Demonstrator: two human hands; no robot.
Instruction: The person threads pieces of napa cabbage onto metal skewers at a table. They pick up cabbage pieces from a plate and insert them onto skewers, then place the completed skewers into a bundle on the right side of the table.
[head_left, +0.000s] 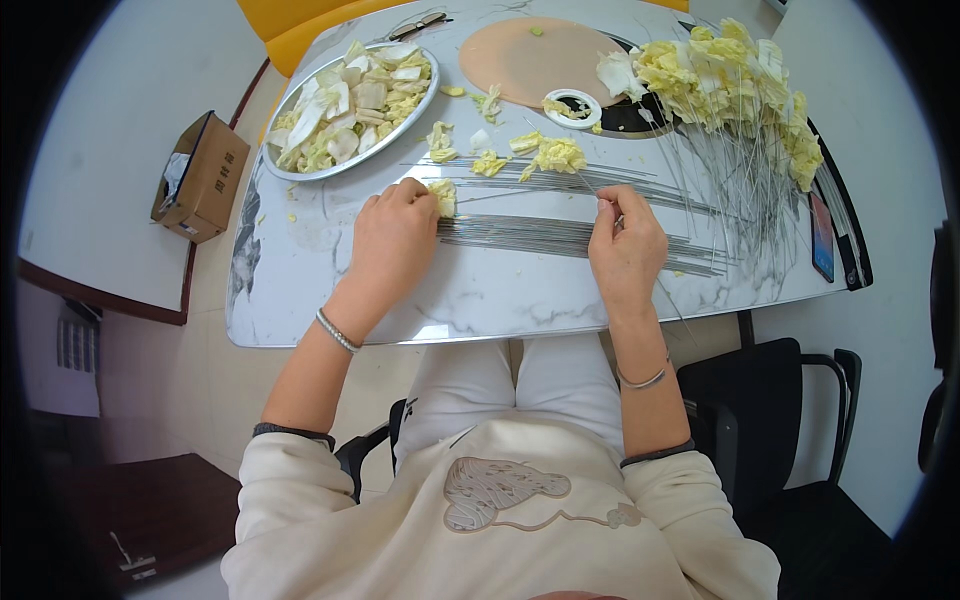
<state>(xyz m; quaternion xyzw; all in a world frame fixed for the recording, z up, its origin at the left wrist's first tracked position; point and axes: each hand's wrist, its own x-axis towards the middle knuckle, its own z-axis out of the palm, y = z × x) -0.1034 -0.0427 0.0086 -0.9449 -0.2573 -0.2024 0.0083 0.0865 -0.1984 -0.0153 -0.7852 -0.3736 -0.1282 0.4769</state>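
Observation:
My left hand (396, 236) has its fingers curled around a small yellow piece of napa cabbage leaf (445, 198), partly hidden by the fingers. In my right hand (628, 236) is a thin metal skewer (589, 181), pinched between thumb and fingers. Yellow cabbage leaf (561, 155) is threaded on its far end, which points up and left. Between my hands lies a bundle of bare metal skewers (517, 231), with more skewers (630, 178) spread behind it. Loose cabbage scraps (489, 163) are scattered just beyond.
An oval metal tray (429, 91) heaped with cut cabbage (367, 94) stands at back left. Filled cabbage skewers (705, 75) are piled at right, beside a phone (822, 238). A white ring (592, 112) lies by the round peach-coloured mat (517, 52). Eyeglasses (418, 27) rest at the back.

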